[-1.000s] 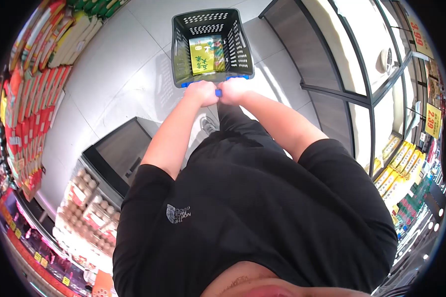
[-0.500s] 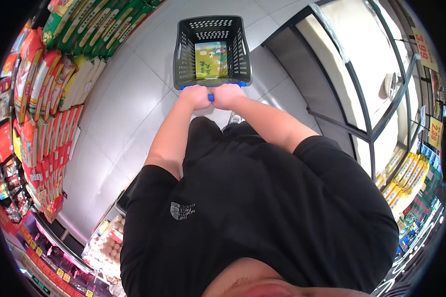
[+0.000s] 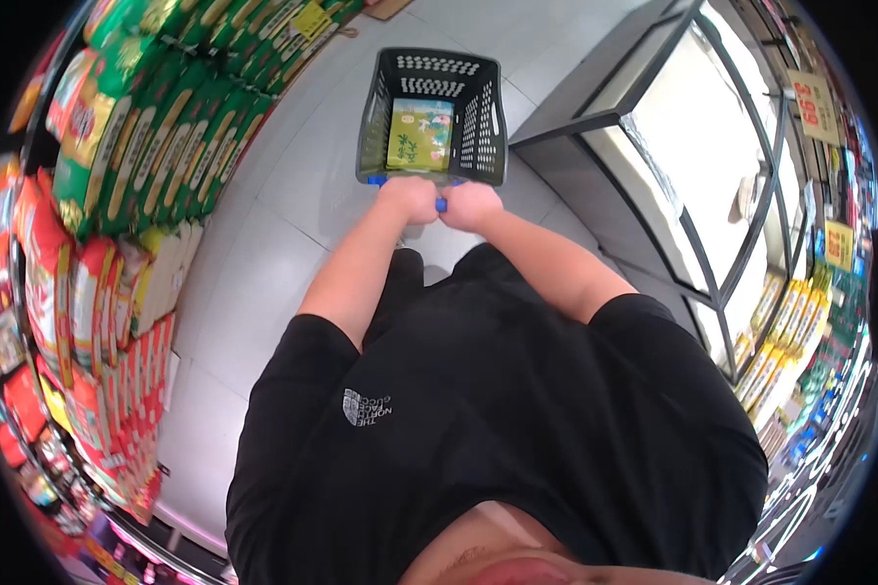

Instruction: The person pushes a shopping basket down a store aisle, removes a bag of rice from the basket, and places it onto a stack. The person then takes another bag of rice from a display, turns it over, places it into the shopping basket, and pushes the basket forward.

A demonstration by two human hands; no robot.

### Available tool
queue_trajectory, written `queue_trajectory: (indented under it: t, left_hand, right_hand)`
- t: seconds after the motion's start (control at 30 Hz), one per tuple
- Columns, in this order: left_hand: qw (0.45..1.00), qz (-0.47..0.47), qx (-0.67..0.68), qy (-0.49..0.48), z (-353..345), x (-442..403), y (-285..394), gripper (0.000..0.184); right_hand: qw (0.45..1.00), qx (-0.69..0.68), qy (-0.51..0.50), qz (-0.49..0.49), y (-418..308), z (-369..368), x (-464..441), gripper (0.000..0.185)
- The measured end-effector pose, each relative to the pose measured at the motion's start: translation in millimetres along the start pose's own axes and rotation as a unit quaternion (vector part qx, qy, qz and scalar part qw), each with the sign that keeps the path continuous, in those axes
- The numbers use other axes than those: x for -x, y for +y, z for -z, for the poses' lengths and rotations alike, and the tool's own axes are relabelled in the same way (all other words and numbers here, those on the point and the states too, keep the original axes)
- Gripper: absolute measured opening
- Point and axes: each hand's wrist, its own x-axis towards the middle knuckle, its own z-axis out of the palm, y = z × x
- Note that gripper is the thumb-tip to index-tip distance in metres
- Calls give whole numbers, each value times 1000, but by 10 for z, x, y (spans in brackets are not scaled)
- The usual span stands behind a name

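My left hand (image 3: 411, 200) and my right hand (image 3: 472, 207) are side by side, fingers wrapped round a blue cart handle (image 3: 442, 206). A short blue piece of it shows between them. Just beyond the handle is the dark grey shopping cart basket (image 3: 369, 127), with perforated walls. On its bottom lies a flat green and yellow package (image 3: 420, 135) with a colourful picture and white dots. The lower part of the cart is mostly hidden.
Stacked green bags (image 3: 156, 146) and red bags (image 3: 127, 390) line the left side. On the right stands a black-framed bin (image 3: 580, 136) with white contents, yellow packs (image 3: 795, 327) and price signs (image 3: 815, 107) beyond it. Pale tiled floor (image 3: 263, 210) runs between.
The shelves and bin have slid down and closer in view as I move forward with the cart. The cart sits slightly further right in view. Both hands keep their hold on the handle.
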Motion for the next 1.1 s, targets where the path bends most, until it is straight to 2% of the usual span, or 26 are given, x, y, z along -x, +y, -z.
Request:
queue_trajectory:
  t: [0.17,0.33,0.53,0.93,1.03,1.1]
  left_hand:
    - [998,-46,-35,-36,670,-705,-374,31]
    - [995,-42,-73,-45,1389,-1262,-625,31]
    - [988,-56,-122,-81,2195,-1935,-667,34]
    - [979,-135,-124,-94,3357,-3225,-730,34]
    - [977,-113,-133,-121,3833,-3546,-647,35]
    - [974,-134,-132,-123,4091,-3913,-677,35]
  right_hand:
    - [999,-32,3,-42,153,641,-579,31]
    - [995,-87,9,-55,345,1218,-1173,32]
    - [990,-134,21,-41,797,1760,-1723,33]
    - [986,-130,21,-104,1587,2804,-2631,34]
    - [983,-152,-9,-105,1849,3176,-2926,38]
    - [975,-183,66,-108,2092,3308,-3081,47]
